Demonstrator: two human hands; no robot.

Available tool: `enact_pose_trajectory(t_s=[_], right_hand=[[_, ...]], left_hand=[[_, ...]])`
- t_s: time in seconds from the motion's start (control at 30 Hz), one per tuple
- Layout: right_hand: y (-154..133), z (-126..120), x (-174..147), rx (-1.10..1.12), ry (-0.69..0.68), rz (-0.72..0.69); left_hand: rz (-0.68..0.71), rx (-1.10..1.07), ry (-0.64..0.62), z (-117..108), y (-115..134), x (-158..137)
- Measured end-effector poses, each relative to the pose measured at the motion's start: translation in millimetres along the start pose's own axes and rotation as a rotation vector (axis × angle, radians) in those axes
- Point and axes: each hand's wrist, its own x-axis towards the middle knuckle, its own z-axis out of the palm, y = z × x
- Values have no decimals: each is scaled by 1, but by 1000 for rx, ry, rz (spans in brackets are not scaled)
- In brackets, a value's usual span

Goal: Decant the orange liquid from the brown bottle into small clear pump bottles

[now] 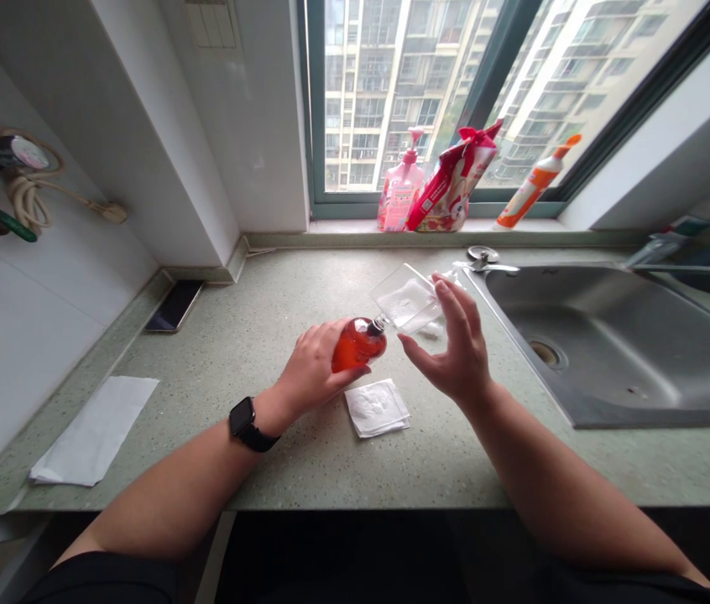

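Observation:
My left hand (314, 365) is wrapped round a rounded bottle (355, 346) of orange-red liquid. The bottle leans to the right, its dark collar and clear neck up against the near corner of a clear, box-shaped container (402, 294). Thumb and fingers of my right hand (456, 348) grip that container along its right side, holding it tilted. Whether liquid is flowing cannot be made out. On the counter just below the bottle lies a folded white paper tissue (378, 408). Some crumpled white material shows behind the container, partly hidden.
A steel sink (632, 335) is at right, with a drain strainer (482, 253) by its corner. Folded white paper (96, 430) and a phone (174, 305) lie at left. On the sill stand a pink pump bottle (400, 193), a red bag (456, 184) and an orange-white bottle (535, 189).

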Motion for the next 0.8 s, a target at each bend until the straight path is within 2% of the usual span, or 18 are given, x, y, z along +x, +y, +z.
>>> enact_pose_trajectory(t_s=[0.23,0.8], right_hand=[[2,1,-2,-56,22,-15],[0,0,1,-20,47,-34]], left_hand=[[1,13,7,0,1,0],[-5,25,3,0,2,0]])
